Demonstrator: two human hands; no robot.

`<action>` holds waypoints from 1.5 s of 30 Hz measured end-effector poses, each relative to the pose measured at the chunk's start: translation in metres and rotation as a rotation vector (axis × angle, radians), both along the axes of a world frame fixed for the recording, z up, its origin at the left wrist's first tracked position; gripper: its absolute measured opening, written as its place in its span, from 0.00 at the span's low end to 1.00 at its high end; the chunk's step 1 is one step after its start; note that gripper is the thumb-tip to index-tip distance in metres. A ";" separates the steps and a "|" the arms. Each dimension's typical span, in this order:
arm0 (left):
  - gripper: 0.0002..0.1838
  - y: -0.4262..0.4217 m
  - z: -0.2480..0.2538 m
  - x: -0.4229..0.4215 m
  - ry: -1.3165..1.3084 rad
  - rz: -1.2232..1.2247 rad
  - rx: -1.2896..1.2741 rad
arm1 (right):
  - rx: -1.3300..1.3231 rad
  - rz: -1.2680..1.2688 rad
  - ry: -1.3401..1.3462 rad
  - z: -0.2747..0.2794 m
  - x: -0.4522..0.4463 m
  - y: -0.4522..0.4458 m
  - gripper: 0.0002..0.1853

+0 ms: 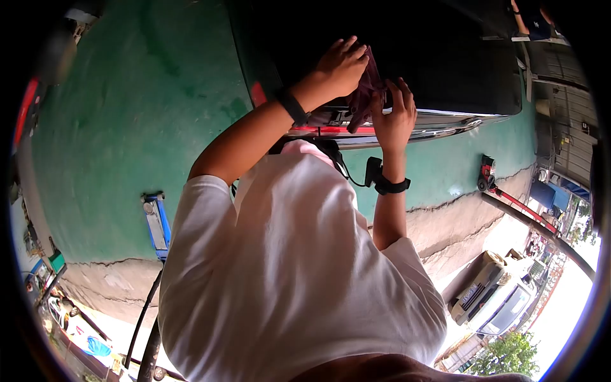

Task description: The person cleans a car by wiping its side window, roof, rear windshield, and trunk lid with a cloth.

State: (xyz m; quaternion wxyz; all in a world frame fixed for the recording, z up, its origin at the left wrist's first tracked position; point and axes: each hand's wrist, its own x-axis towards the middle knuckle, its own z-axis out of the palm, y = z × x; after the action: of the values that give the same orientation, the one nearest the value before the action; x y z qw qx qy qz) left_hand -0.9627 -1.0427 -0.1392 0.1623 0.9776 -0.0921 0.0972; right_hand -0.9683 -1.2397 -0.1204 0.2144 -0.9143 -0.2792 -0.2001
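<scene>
A crumpled maroon cloth (364, 95) lies against the dark panel of a car (445, 57), near the panel's lower edge. My left hand (344, 67) rests on the panel beside the cloth's upper part, palm down with its fingers stretched and slightly apart. Just right of the cloth is my right hand (394, 118), with the cloth's edge between its thumb and fingers. The underside of both palms is hidden. A dark band is on each wrist.
Red lights and shiny trim run along the car's edge. A blue floor jack (156, 223) stands on the green floor (127, 127) at left, and a red jack (487, 175) at right. A light-coloured vehicle (490, 293) is outside. Part of another person (538, 22) shows top right.
</scene>
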 end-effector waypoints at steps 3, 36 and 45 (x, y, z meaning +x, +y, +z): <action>0.30 0.018 0.015 0.022 0.197 0.006 0.193 | -0.181 -0.175 0.178 -0.005 0.028 -0.055 0.33; 0.39 0.089 -0.006 -0.060 0.067 0.335 0.006 | -0.236 -0.154 0.417 0.012 0.036 -0.108 0.28; 0.39 0.180 -0.020 0.033 0.249 0.593 0.019 | 0.479 0.309 -0.582 0.238 -0.090 -0.096 0.24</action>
State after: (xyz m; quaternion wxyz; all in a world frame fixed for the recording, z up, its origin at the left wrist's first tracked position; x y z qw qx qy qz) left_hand -0.9300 -0.8626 -0.1596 0.1279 0.9677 0.2165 0.0193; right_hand -1.0586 -1.3359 0.1177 0.3608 -0.6911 -0.4077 -0.4754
